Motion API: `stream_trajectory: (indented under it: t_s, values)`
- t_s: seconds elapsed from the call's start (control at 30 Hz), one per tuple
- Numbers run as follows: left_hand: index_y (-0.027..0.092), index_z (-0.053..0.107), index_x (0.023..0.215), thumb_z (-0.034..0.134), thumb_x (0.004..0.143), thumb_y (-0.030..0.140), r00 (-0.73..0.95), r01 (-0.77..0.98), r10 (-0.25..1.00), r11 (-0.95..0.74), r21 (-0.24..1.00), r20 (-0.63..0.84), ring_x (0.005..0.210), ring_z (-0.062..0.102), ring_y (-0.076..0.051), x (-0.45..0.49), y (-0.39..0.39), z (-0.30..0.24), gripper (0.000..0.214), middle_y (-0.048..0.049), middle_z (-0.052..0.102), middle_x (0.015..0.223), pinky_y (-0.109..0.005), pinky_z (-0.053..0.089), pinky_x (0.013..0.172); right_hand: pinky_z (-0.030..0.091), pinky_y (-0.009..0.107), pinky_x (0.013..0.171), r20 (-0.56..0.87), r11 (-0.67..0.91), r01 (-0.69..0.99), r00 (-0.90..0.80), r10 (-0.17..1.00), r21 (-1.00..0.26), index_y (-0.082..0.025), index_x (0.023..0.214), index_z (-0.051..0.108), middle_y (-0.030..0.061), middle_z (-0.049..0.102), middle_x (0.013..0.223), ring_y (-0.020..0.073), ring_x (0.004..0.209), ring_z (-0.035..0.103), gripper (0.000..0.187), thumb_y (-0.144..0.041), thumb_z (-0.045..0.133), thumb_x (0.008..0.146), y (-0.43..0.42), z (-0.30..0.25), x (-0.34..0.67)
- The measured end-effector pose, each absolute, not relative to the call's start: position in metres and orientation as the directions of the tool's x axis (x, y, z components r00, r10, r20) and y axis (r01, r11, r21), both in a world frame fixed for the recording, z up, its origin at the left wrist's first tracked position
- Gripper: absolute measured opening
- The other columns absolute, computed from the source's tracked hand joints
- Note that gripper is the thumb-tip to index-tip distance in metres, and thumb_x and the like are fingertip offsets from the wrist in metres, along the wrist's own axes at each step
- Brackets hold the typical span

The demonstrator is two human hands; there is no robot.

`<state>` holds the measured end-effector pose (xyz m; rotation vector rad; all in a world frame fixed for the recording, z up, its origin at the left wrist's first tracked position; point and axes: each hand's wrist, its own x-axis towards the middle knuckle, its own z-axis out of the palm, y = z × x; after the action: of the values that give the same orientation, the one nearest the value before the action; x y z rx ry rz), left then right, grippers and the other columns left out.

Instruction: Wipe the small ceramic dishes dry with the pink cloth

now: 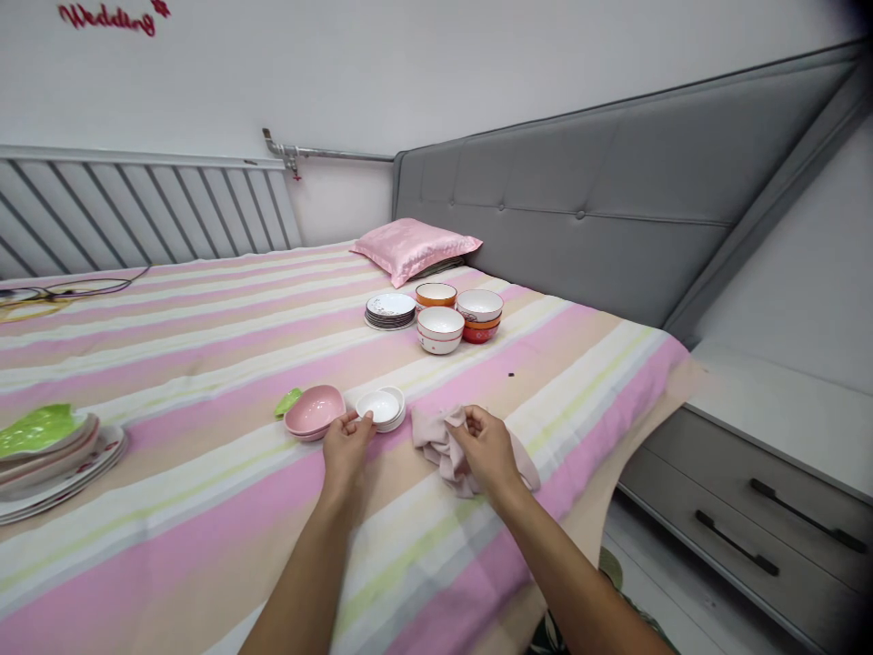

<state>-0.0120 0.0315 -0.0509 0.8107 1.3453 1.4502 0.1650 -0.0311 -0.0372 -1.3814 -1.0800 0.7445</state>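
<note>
My left hand pinches the near rim of a small white dish, which sits on a short stack of white dishes. Just left of that hand, a pink heart-shaped bowl lies with a green leaf-shaped tip beside it. My right hand is closed on a crumpled pale pink cloth resting on the striped bedspread. Part of the cloth is hidden behind the right hand and wrist.
Farther back stand a plate stack, white bowls, an orange-rimmed bowl and more stacked bowls. Plates with a green leaf dish lie far left. A pink pillow, grey headboard and nightstand border the bed.
</note>
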Motion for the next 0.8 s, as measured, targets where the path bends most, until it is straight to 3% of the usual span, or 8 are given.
stream_trajectory:
  t_s: [0.33,0.6,0.8]
  values:
    - [0.012,0.051,0.093,0.064,0.072,0.021,-0.268,-0.138,0.930,0.221,0.965,-0.252,0.065,0.061,-0.013,-0.011,0.031,-0.052,0.026,-0.0051,0.058,0.075,-0.029,0.053,0.065,0.038,0.023,0.052,0.144,0.082,0.187,0.351,0.925,-0.979,-0.017,0.072,0.061,0.0008,0.060,0.060,0.0135,0.055,0.052,0.026,-0.042,0.054,0.070,-0.032,-0.038,0.165]
    - [0.010,0.054,0.086,0.067,0.067,0.040,-0.223,-0.084,0.908,0.344,0.935,-0.354,0.066,0.065,-0.017,-0.014,0.034,-0.048,0.037,-0.0084,0.056,0.086,-0.028,0.054,0.066,0.039,0.023,0.050,0.141,0.072,0.209,0.336,0.931,-0.975,-0.017,0.074,0.061,0.0008,0.060,0.061,0.0143,0.056,0.054,0.026,-0.041,0.053,0.071,-0.031,-0.039,0.164]
    - [0.004,0.051,0.100,0.069,0.066,0.028,-0.172,-0.071,0.857,0.482,0.873,-0.486,0.074,0.064,-0.022,-0.006,0.053,-0.037,0.045,-0.0162,0.059,0.090,-0.028,0.054,0.063,0.039,0.022,0.048,0.121,0.048,0.216,0.337,0.934,-0.975,-0.017,0.072,0.061,0.0001,0.060,0.060,0.0137,0.054,0.054,0.025,-0.041,0.053,0.069,-0.028,-0.039,0.161]
